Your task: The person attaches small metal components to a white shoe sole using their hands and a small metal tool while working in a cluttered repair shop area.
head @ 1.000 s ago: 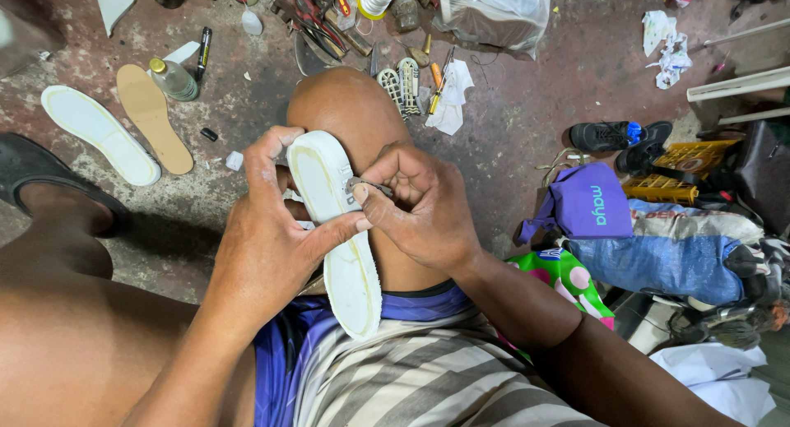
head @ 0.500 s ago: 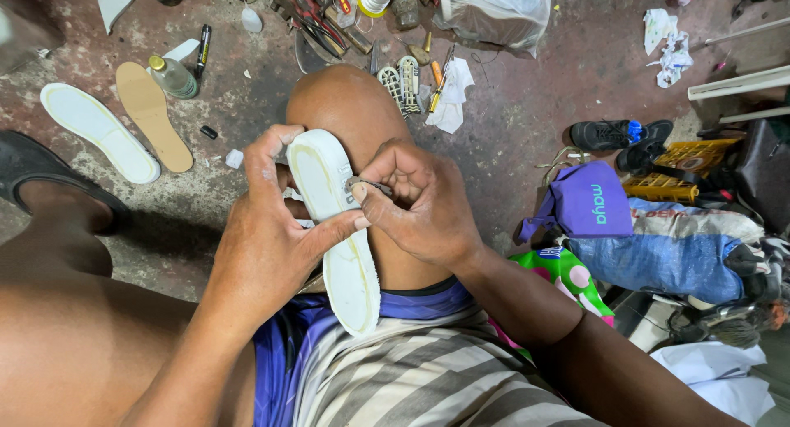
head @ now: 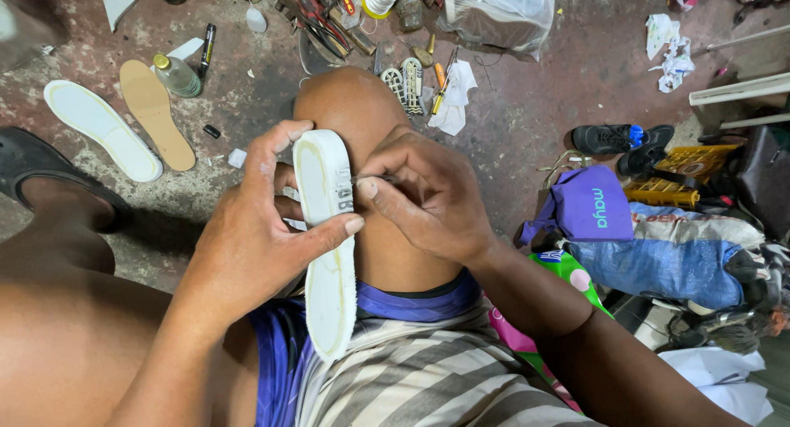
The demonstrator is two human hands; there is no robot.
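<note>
A long white rubbery shoe sole (head: 329,254) lies along the person's raised thigh, its toe end up by the bare knee (head: 354,114) and its heel end down over the striped grey-and-white shorts (head: 428,378). The left hand (head: 255,238) wraps around the sole's upper half from the side: the thumb lies across its face, the fingers curl behind its edge, clamping it firmly against the leg. The right hand (head: 428,197) is bunched into a tight pinch, thumb and forefinger closed on something thin and dark at the sole's edge; it looks like a needle or awl, but it is too small to tell for sure.

Judging by its look, the sole is light and flexible rather than stiff, with a rough, slightly frayed rim that gives good grip, so it is unlikely to slip. It would bend if held only at the ends, so the sound hold is around the middle, close to the spot being worked, with the thigh as backing. It seems tough, not fragile.

On the stained concrete floor (head: 527,131) lie a second white sole (head: 99,127) and a tan insole (head: 156,110) side by side, a small clear plastic bottle (head: 177,75), scattered hand tools (head: 329,20), a purple fabric bag (head: 588,205) and a black shoe (head: 609,137)
</note>
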